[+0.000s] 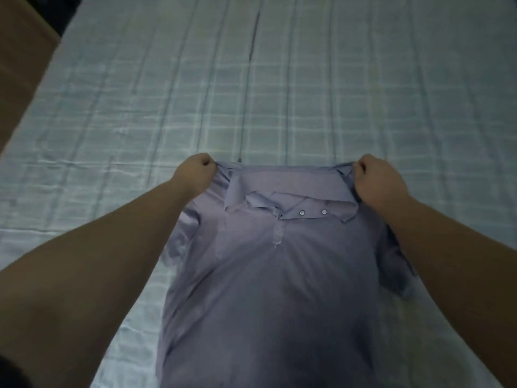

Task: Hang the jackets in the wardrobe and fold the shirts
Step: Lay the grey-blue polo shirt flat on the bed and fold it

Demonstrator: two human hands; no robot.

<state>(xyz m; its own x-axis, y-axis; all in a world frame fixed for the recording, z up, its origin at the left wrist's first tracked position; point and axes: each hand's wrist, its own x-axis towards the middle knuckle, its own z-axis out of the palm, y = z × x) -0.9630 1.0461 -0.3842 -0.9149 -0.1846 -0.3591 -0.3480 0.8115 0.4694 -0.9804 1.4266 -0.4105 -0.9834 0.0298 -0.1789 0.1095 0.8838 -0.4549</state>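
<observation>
A light purple short-sleeved polo shirt [268,275] of soft knit fabric is lying front-up on the bed, collar end pointing away from the person, hem end running out of view at the bottom. Its collar [288,189] is sitting flattened but rumpled; the placket is lying open, with two small pale buttons [312,212] showing. Both short sleeves are bunching out at the sides, partly under the forearms.

The left hand [195,175] is gripping the shirt at its left shoulder corner, fingers curled tight into the cloth. The right hand [377,183] is doing the same at the right shoulder corner, fist closed around a pinch of fabric. The shirt's body is trailing back from both grips toward the person, the top edge stretching fairly taut between the two fists.

Underneath, a pale blue-green checked bedsheet [279,93] is lying creased in long lines. A brown surface [22,57] is showing beyond the sheet at far left.
</observation>
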